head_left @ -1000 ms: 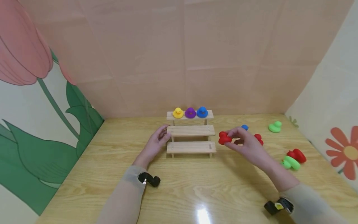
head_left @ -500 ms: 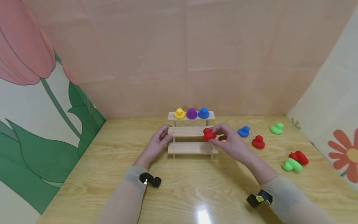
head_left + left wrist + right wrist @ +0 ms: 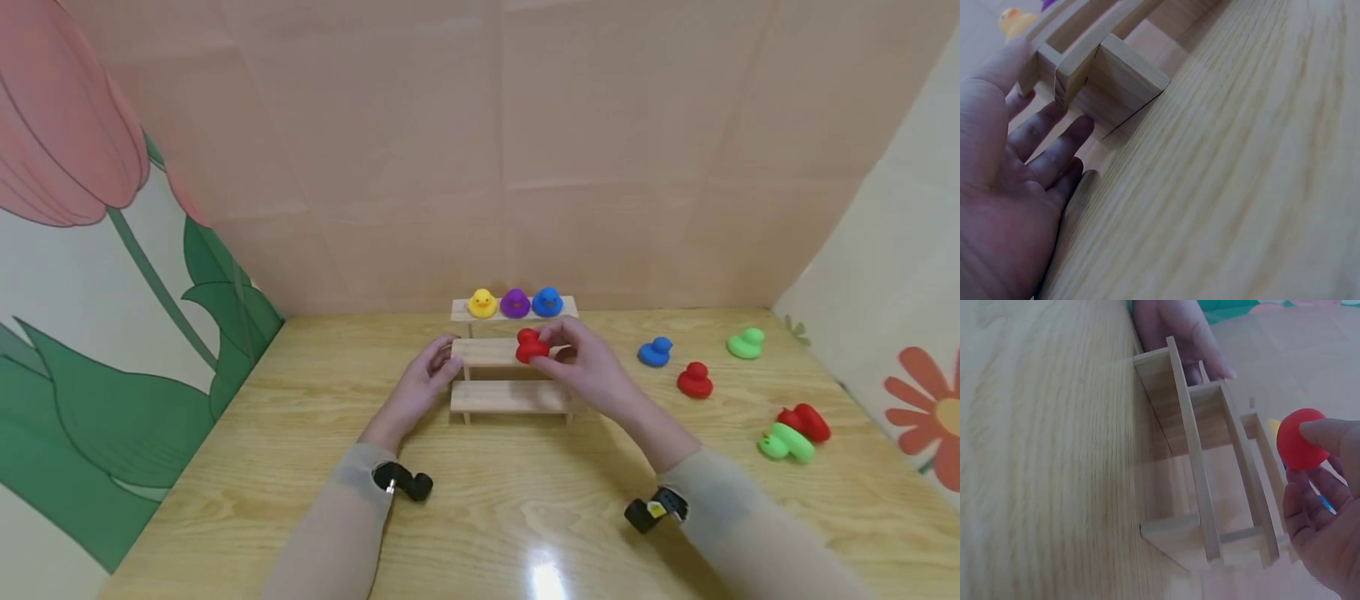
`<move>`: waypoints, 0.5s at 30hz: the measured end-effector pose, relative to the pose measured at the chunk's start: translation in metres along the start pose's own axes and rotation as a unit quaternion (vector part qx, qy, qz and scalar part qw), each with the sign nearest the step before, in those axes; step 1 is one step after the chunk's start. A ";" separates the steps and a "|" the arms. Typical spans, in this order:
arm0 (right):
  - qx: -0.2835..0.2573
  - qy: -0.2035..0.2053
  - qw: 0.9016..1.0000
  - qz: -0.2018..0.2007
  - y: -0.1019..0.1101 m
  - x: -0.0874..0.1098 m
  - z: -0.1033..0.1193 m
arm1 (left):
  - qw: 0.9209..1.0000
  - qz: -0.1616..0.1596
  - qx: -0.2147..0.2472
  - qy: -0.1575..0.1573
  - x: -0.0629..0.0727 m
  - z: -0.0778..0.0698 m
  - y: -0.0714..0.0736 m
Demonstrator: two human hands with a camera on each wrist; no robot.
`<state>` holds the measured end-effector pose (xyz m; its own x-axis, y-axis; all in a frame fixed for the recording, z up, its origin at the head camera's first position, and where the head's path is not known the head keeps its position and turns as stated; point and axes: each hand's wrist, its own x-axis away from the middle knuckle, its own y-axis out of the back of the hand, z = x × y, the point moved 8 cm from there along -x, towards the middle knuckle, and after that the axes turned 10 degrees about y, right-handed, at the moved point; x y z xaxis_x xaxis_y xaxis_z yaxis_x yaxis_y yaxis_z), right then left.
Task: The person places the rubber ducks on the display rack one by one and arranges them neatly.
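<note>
A three-tier wooden stand [image 3: 487, 396] stands at the middle of the table. On its top tier sit a yellow rubber duck [image 3: 482, 303], a purple rubber duck [image 3: 515, 303] and a blue rubber duck [image 3: 547, 302], side by side. My right hand [image 3: 588, 367] pinches a red rubber duck [image 3: 532, 347] between thumb and fingers, over the middle tier in the head view. The right wrist view has this red duck [image 3: 1300, 440] from its rounded base. My left hand [image 3: 422, 383] is at the stand's left end, its loosely bent fingers [image 3: 1054, 150] right at the shelf ends.
To the right on the table lie another blue duck [image 3: 656, 352], a red duck [image 3: 695, 381] and a green duck [image 3: 746, 343]. Nearer the right wall, a tipped red duck [image 3: 808, 422] touches a tipped green duck [image 3: 786, 442]. A pinkish backdrop [image 3: 390, 208] rises behind.
My right hand has carried the red duck leftward from beside the stand to over its middle tier. My left hand has stayed at the stand's left end.
</note>
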<state>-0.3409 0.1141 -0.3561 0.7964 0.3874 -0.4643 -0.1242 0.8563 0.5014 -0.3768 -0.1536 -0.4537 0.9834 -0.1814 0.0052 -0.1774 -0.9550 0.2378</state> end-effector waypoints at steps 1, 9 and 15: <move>0.001 -0.001 1.000 0.000 -0.002 -0.002 0.000 | 1.000 -0.001 -0.002 -0.002 0.000 0.000 0.000; -0.002 -0.021 1.000 -0.011 -0.016 -0.012 -0.005 | 1.000 0.002 -0.009 0.000 0.000 0.000 -0.001; 0.004 -0.016 1.000 -0.022 -0.023 -0.018 -0.004 | 1.000 -0.002 -0.011 -0.001 -0.001 0.000 0.001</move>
<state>-0.3552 0.0889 -0.3622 0.8190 0.3391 -0.4630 -0.0846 0.8693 0.4871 -0.3775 -0.1540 -0.4531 0.9839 -0.1785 0.0022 -0.1729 -0.9501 0.2598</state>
